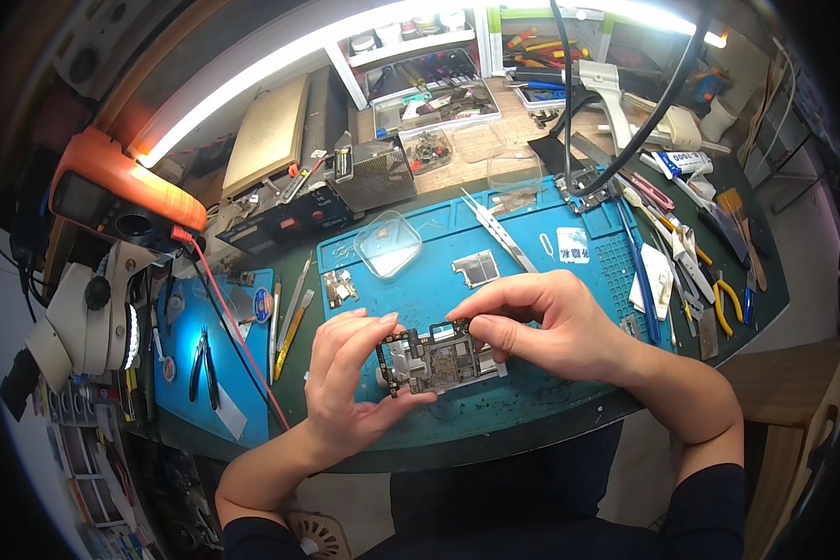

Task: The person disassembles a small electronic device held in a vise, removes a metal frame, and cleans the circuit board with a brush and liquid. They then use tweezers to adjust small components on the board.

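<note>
A phone circuit board (446,364) with a black frame edge and silvery parts is held up over the near part of the blue mat (541,373). My left hand (334,378) grips its left end, fingers along the top and thumb below. At the upper right corner, my right hand (560,327) pinches the board's black edge between thumb and forefinger. The fingertips partly hide that corner. Beyond the board lie a silvery metal plate (477,269), a pair of tweezers (500,231) and a transparent plastic box (388,245). Small metal parts (339,288) rest left of the board.
To the left, an orange multimeter (126,196) trails a red lead past black pliers (203,369). A white-ringed lamp (112,303) stands nearby. At right lie brushes, yellow-handled pliers (726,303) and a blue tool (646,289). Black cables (649,117) arch over the back right.
</note>
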Available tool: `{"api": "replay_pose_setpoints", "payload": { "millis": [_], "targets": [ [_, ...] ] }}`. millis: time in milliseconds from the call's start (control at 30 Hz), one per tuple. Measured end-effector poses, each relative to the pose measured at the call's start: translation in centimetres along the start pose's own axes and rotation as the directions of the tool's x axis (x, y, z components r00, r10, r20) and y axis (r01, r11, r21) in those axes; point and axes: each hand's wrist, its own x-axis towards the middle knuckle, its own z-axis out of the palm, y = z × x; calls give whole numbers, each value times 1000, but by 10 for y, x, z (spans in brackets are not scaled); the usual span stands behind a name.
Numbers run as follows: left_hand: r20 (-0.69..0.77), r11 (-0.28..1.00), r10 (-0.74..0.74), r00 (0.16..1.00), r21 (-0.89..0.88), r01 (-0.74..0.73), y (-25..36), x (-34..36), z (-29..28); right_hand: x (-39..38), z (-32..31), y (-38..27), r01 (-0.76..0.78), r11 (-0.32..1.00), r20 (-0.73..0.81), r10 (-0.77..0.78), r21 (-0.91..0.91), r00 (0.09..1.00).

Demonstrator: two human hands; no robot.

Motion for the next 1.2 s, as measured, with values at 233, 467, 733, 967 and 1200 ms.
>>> {"api": "replay_pose_setpoints", "payload": {
  "millis": [233, 467, 733, 967, 1200],
  "targets": [
    [1, 1000, -11, 1000, 8, 11, 0, -1, 0, 1, 1, 1, 41, 998, 12, -41, -38, 999],
    [13, 1000, 2, 1000, 20, -2, -1, 1, -1, 0, 0, 0, 34, 998, 11, -33, -44, 999],
    [8, 999, 0, 1000, 36, 0, -1, 1, -1, 0, -1, 0, 18, 998, 17, -17, -52, 1000],
    [1, 999, -6, 1000, 50, 5, -2, 0, -1, 1, 1, 0, -24, 1000, 14, 24, -1, 1000],
    [9, 998, -17, 1000, 59, 16, -2, 1, -1, -1, -1, -1, -34, 999, 16, 34, -11, 999]
  ]
}}
